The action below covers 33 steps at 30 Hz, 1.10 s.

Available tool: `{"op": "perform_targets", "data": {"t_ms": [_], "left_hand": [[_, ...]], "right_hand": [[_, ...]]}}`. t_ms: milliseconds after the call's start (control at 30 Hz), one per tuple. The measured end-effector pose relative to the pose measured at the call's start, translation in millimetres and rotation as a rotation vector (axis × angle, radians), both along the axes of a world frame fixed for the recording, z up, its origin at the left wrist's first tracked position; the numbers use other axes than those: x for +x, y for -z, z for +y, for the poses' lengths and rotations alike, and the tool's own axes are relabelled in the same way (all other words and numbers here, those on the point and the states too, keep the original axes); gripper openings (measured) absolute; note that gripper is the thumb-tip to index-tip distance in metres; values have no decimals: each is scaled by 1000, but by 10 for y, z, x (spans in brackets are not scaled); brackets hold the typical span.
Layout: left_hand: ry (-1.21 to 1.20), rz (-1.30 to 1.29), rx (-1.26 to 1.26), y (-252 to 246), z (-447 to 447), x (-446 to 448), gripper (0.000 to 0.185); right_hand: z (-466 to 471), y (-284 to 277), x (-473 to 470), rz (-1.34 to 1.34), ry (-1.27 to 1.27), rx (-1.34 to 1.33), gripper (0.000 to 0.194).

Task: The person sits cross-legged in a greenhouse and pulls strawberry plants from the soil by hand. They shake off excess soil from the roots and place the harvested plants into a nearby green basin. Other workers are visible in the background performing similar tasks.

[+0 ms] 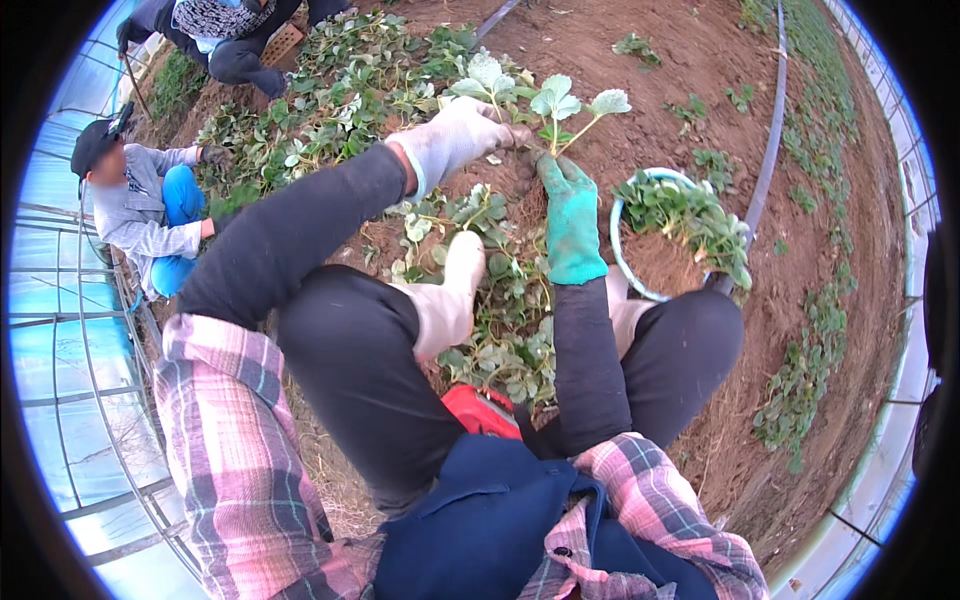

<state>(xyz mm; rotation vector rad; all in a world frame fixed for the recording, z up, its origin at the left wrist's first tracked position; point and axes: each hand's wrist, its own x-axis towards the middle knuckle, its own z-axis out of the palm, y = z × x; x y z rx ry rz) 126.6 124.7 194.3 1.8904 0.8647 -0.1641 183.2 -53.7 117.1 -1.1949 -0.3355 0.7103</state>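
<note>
My left hand (454, 139), in a soiled white glove, reaches out over the soil with its fingers close to a leafy strawberry seedling (487, 75); whether it grips the stem is hard to see. In a green glove, my right hand (570, 217) pinches the base of another strawberry plant (556, 101), whose leaves point away from me and whose roots hang below the fingers. The fingertips of both hands are near each other. To the right of my right hand, a round pale-blue-rimmed container (616, 244) holds a bundle of strawberry plants (686, 217) with their brown roots.
Strawberry plants (502, 292) grow around my white boots (457, 292). A dark hose (772, 127) runs along the soil at right. A person in a cap (142, 202) crouches at left, another person (232, 45) beyond, beside a brown perforated crate (282, 45). Something red (480, 412) lies below me.
</note>
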Motion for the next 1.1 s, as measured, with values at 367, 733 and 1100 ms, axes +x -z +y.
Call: {"op": "perform_targets", "data": {"t_ms": [367, 733, 1100], "left_hand": [[902, 530, 205, 3221, 1773, -895, 46], [-161, 643, 644, 4622, 2290, -360, 40], [-464, -505, -640, 2957, 915, -72, 38]], "right_hand": [[1468, 1824, 1132, 197, 149, -235, 21], [1184, 2819, 1159, 619, 98, -195, 16], [1359, 2775, 566, 366, 21, -251, 28]]}}
